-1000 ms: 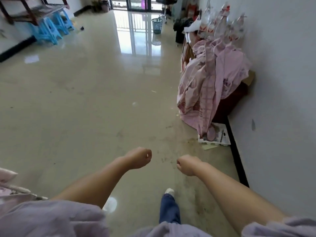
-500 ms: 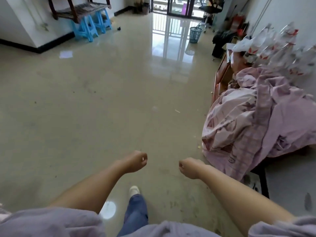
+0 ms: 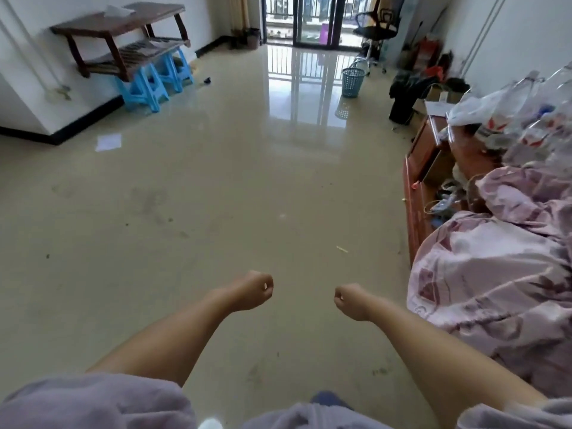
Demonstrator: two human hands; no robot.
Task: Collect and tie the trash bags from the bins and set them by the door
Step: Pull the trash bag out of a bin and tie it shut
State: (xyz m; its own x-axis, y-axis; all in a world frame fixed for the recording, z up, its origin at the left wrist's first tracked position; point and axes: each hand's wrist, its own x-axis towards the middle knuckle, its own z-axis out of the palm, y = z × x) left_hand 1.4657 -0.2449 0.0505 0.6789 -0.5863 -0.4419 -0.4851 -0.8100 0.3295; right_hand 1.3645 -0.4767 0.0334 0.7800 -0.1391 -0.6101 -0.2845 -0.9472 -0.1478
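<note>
A dark wooden bench (image 3: pixel 123 35) was noted at far left, resting on blue stools (image 3: pixel 154 85) against the wall. The left hand (image 3: pixel 252 289) was held out over the floor (image 3: pixel 216 181), its grip curled into a fist with nothing in it. The right hand (image 3: pixel 351 301) was recorded likewise, fisted and empty. The blue mesh bin (image 3: pixel 352 82) stood well apart from both, far ahead near the glass door (image 3: pixel 297 20). Pink bedding (image 3: pixel 495 274) was heaped at right.
</note>
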